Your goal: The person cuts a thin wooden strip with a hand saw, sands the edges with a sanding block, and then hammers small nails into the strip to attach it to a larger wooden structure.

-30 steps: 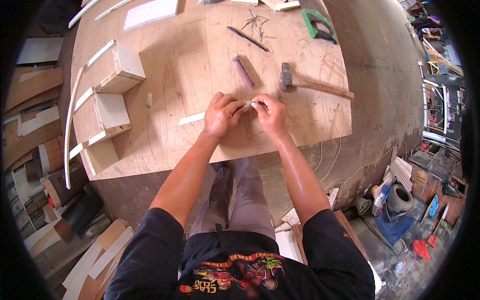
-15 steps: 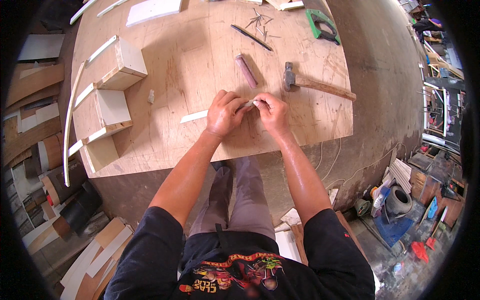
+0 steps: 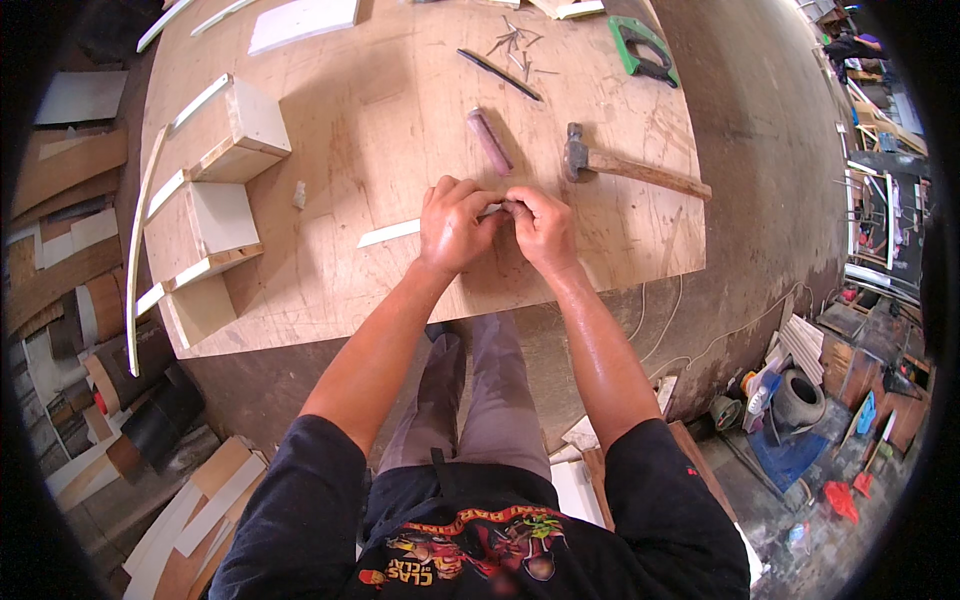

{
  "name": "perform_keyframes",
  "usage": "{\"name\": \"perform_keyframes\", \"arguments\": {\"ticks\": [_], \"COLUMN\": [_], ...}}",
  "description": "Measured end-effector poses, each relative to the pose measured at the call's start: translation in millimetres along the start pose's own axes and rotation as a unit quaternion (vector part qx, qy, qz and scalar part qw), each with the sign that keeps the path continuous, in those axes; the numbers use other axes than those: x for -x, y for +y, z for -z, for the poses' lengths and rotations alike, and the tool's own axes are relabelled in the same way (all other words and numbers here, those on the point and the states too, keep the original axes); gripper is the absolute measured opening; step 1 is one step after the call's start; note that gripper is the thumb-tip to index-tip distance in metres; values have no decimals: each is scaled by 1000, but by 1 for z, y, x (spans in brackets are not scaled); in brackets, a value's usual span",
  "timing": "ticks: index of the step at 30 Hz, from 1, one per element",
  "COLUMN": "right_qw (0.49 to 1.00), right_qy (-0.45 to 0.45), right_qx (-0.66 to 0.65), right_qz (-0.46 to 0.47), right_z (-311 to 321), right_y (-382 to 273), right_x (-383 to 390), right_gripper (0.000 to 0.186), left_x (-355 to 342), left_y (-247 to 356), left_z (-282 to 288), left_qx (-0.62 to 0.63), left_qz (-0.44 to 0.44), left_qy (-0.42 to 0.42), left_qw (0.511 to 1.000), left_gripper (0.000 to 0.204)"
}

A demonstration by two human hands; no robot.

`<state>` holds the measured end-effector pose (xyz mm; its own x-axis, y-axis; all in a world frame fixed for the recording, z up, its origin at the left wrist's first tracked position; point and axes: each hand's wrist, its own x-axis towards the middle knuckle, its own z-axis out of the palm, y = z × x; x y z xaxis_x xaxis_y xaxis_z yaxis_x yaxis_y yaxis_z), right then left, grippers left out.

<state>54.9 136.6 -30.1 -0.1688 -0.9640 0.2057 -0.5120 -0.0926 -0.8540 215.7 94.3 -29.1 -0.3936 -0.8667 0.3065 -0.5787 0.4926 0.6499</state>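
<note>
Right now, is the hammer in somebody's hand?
No, the hammer lies on the table, apart from both the left hand and the right hand.

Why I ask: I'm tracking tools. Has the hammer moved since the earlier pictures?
No: against the green handle beyond it, the hammer shows no visible shift.
</note>
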Motion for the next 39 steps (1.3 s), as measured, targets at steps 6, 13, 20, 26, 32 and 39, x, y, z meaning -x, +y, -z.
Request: {"name": "perform_keyframes", "arguments": {"ticks": [6,13,20,26,32,39], "right_qw": [1000,1000,999,999,999,1000], "right_qy": [-9,-9,-5,0,0,-9], "right_qx": [5,-22,-21,-30,-29,-20], "right_qz": [0,-13,-24,-27,-23,-18], "right_z": [2,5,2,2,3,10], "right_y": [-3,-7,-2,1,2,-5], "right_x": [-2,-3,1,2,2,-2], "right_gripper": [10,8,8,8,8,15], "left_x": [1,1,2,3,3,3], "left_y": [-4,-9,-7,-10,-8,-7], "left_z": [-7,-9,-9,-10,-12,-8], "left_qx": [23,23,25,19,23,22], "left_qz": [45,39,31,13,15,8], "left_qy": [-5,-11,-12,0,11,7], "left_qw": [999,999,999,1000,1000,1000], "left_gripper": [19,19,15,15,14,14]}}
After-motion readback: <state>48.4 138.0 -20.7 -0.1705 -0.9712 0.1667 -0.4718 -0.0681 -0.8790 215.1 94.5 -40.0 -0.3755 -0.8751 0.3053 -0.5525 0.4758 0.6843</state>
